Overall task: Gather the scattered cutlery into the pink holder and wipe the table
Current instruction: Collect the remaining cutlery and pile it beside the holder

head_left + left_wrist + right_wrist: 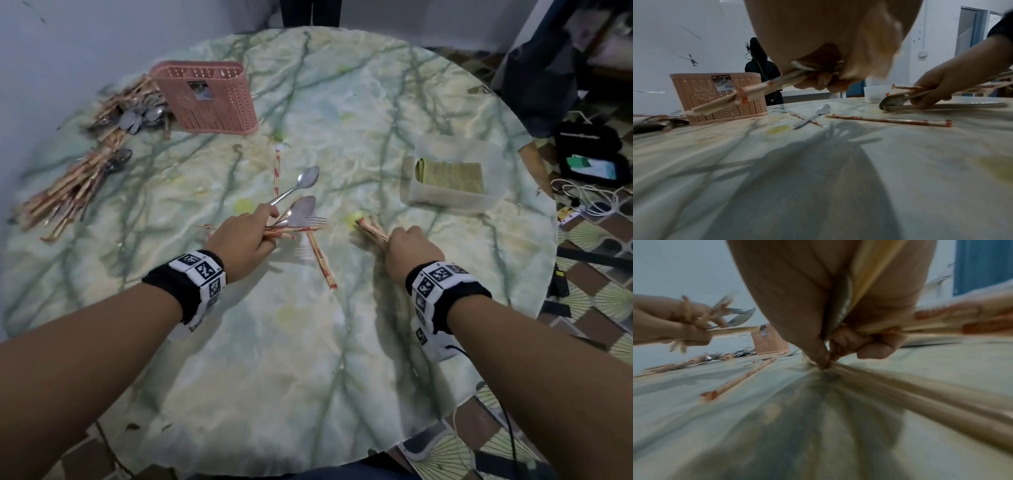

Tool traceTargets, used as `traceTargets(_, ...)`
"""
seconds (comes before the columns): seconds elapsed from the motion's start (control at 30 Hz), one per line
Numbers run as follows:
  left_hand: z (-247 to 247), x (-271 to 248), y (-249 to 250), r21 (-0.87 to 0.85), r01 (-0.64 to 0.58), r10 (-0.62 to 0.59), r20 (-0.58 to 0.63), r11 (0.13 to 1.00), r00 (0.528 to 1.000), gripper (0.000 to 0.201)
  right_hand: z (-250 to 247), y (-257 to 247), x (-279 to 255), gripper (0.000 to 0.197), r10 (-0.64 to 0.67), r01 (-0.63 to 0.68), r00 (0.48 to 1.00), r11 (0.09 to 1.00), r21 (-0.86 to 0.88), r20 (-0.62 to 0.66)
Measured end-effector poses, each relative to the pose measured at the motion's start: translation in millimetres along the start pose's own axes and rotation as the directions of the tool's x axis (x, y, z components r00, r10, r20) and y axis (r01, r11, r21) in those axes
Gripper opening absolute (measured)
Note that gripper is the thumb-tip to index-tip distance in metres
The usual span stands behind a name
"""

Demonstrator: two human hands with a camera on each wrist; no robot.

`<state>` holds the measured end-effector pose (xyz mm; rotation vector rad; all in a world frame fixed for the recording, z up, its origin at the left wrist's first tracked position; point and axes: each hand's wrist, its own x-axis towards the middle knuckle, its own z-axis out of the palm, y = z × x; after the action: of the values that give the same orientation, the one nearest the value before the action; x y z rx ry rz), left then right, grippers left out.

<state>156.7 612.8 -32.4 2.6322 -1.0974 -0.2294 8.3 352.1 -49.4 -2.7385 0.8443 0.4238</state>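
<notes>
Cutlery [301, 212] bunched in left hand [241, 240] | right hand [409, 248] pinching chopsticks [371, 230] | risk: overfull fists spill onto bench [308, 342]

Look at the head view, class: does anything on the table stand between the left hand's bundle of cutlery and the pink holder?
Nothing visible does. The left hand grips its bundle of cutlery, and only bare table lies between it and the pink holder. The loose spoon and chopstick lie flat, slightly right of that line.

Lighting: dim, cool, overhead — soft shadows of the hands [818, 170] on the tabletop [308, 359]. Head view: wide-angle bending, smeared edges. Wrist views: strong motion blur, near skin out of focus.
</notes>
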Motion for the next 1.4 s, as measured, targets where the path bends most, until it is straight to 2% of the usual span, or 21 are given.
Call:
traceTargets(0.1, -3, 4, -6, -0.035, 0.052, -0.052, -0.020, 0.998, 0.998, 0.038, -6, -25, -2, 0.026, -0.106, 0.107, 0.994, 0.994, 0.034, -0.034)
traceTargets(0.17, -7, 8, -11, -0.085, 0.117, -0.119, -0.024, 0.990, 0.993, 0.031, -10, -46, 0, 0.019, -0.158, 0.173, 0.980, 0.976, 0.128, -0.123)
traceTargets(0.27, -15, 12, -17, -0.148, 0.201, -0.213, -0.068, 0.968, 0.975, 0.021, -10, -80, 8, 0.021, -0.166, 0.224, 0.963, 0.931, 0.288, -0.210)
traceTargets(0.33, -20, 14, -21, -0.196, 0.252, -0.274, -0.095, 0.948, 0.957, 0.020, -4, -97, 14, 0.029, -0.135, 0.176, 0.981, 0.921, 0.347, -0.140)
traceTargets(0.4, -23, 18, -28, -0.196, 0.282, -0.304, -0.093, 0.939, 0.948, 0.027, 6, -108, 18, 0.035, -0.106, 0.114, 0.993, 0.940, 0.320, -0.045)
traceTargets(0.63, -18, 51, -43, -0.151, 0.279, -0.285, -0.021, 0.948, 0.958, 0.024, 22, -120, 20, 0.021, -0.087, 0.077, 0.994, 0.985, 0.153, 0.059)
traceTargets(0.7, -14, 62, -39, -0.141, 0.278, -0.276, 0.030, 0.950, 0.961, 0.023, 18, -120, 16, 0.025, -0.077, 0.067, 0.993, 0.990, 0.123, 0.084)
traceTargets(0.8, -6, 70, -36, -0.078, 0.244, -0.236, 0.100, 0.967, 0.967, 0.021, 14, -117, 9, 0.031, -0.044, 0.031, 0.994, 0.991, 0.132, 0.098)
traceTargets(0.87, -3, 73, -39, -0.060, 0.239, -0.230, 0.129, 0.969, 0.965, 0.020, 14, -119, 7, 0.033, -0.037, 0.027, 0.998, 0.987, 0.159, 0.059)
traceTargets(0.97, -2, 74, -51, -0.028, 0.239, -0.228, 0.203, 0.971, 0.952, 0.020, 11, -128, 9, 0.031, 0.001, 0.003, 1.000, 0.958, 0.288, -0.014)
traceTargets(1.07, -11, 64, -65, -0.021, 0.242, -0.229, 0.262, 0.970, 0.938, 0.014, 5, -146, 11, 0.026, 0.023, 0.002, 0.998, 0.910, 0.415, -0.057)
traceTargets(1.17, -25, 40, -85, -0.031, 0.260, -0.242, 0.271, 0.965, 0.932, 0.012, 5, -167, 17, 0.028, 0.012, 0.029, 0.996, 0.884, 0.466, -0.084)
traceTargets(1.27, -33, 10, -107, -0.062, 0.291, -0.269, 0.238, 0.955, 0.933, 0.017, 8, -185, 26, 0.033, 0.004, 0.032, 0.997, 0.872, 0.488, -0.073)
traceTargets(1.4, -43, -24, -126, -0.246, 0.416, -0.388, 0.155, 0.875, 0.908, 0.029, 11, -203, 42, 0.037, -0.008, 0.023, 0.999, 0.875, 0.484, -0.031)
